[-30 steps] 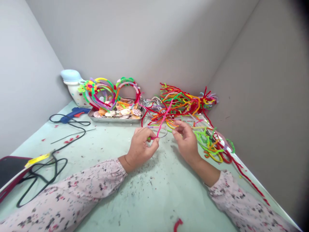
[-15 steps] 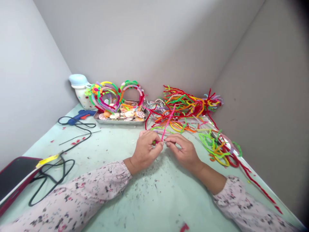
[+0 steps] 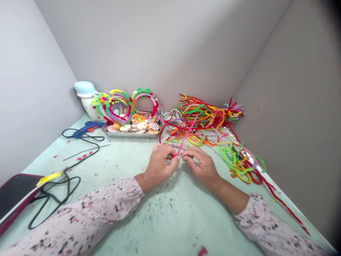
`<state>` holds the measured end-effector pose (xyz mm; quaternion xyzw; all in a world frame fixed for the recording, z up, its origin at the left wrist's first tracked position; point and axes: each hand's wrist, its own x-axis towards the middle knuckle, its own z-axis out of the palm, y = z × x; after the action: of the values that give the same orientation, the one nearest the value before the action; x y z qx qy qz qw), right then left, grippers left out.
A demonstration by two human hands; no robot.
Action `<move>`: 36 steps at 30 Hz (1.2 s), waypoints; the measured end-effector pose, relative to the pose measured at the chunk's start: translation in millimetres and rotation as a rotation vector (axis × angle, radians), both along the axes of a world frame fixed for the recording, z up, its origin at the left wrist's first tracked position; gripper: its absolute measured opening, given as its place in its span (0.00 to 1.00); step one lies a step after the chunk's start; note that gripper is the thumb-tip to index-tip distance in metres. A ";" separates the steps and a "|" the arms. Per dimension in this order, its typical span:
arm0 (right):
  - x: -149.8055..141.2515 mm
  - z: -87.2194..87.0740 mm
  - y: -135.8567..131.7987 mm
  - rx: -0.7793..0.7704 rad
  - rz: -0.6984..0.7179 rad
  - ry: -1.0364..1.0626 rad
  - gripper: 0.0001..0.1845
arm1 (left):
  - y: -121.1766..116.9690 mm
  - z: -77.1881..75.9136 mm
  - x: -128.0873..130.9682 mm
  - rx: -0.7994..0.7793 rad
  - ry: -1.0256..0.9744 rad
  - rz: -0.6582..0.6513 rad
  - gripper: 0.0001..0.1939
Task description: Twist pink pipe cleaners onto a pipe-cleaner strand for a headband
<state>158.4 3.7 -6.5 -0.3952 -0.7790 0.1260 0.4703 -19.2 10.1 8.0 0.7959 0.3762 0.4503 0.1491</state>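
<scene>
My left hand [image 3: 160, 167] and my right hand [image 3: 202, 165] meet in front of me above the pale green table top [image 3: 170, 220]. Their fingertips pinch a pink pipe cleaner [image 3: 185, 135] that rises at a slant from between them. A short green and red bit shows in my left fingers, partly hidden. A thin grey wire seems to run into my right fingers, but I cannot tell for certain. Just behind my hands lies a tangled heap of multicoloured pipe cleaners [image 3: 199, 117], and a green and yellow bunch of loops [image 3: 237, 165] lies to the right.
Pipe cleaner headbands [image 3: 117, 106] stand on a metal tray [image 3: 130, 134] of seashells. Behind them is a white pot with a blue lid [image 3: 86, 99]. On the left are a blue glue gun [image 3: 86, 129], its black cord [image 3: 80, 153] and a dark tablet [image 3: 16, 199].
My hands have moved together from being apart and now pinch at the same spot on the pink pipe cleaner. The view has shifted slightly.
</scene>
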 end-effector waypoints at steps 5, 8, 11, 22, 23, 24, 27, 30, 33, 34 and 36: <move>0.4 -1.1 -0.2 -0.011 0.033 -0.003 0.08 | 0.5 -2.0 -0.6 -0.026 0.006 -0.001 0.09; 0.9 -1.7 0.1 -0.011 0.038 -0.011 0.07 | 0.0 -1.6 -0.3 -0.047 0.000 0.007 0.09; 1.0 -1.6 0.4 -0.004 0.044 -0.017 0.07 | -0.5 -0.6 0.2 -0.068 -0.009 0.009 0.10; 0.4 1.8 -0.3 -0.047 0.029 0.010 0.05 | 0.3 -2.3 1.3 -0.052 -0.002 0.002 0.09; 0.3 2.0 -0.3 -0.050 0.021 0.015 0.05 | 0.4 -2.2 1.5 -0.041 0.004 0.002 0.08; 0.2 2.2 -0.2 -0.054 0.012 0.020 0.05 | 0.5 -2.0 1.6 -0.034 0.010 0.001 0.07; 0.0 2.6 0.1 -0.069 -0.024 0.039 0.04 | 0.5 -1.1 1.4 -0.018 0.038 -0.006 0.02; -0.2 2.7 0.6 -0.074 -0.057 0.064 0.05 | 0.6 -1.1 0.5 0.001 0.043 -0.004 0.06; 0.1 2.4 0.9 -0.066 -0.070 0.076 0.05 | 1.4 -1.7 -0.5 -0.001 0.025 0.013 0.06; 0.3 2.3 0.9 -0.063 -0.073 0.077 0.05 | 1.8 -1.9 -0.8 -0.007 0.022 0.017 0.05; 0.7 1.8 1.0 -0.062 -0.078 0.077 0.06 | 2.6 -2.2 -1.0 -0.017 0.020 0.018 0.04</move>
<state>159.0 4.7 -4.7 -0.4343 -0.7402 0.1466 0.4919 -20.2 12.8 5.8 0.7957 0.3885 0.4404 0.1480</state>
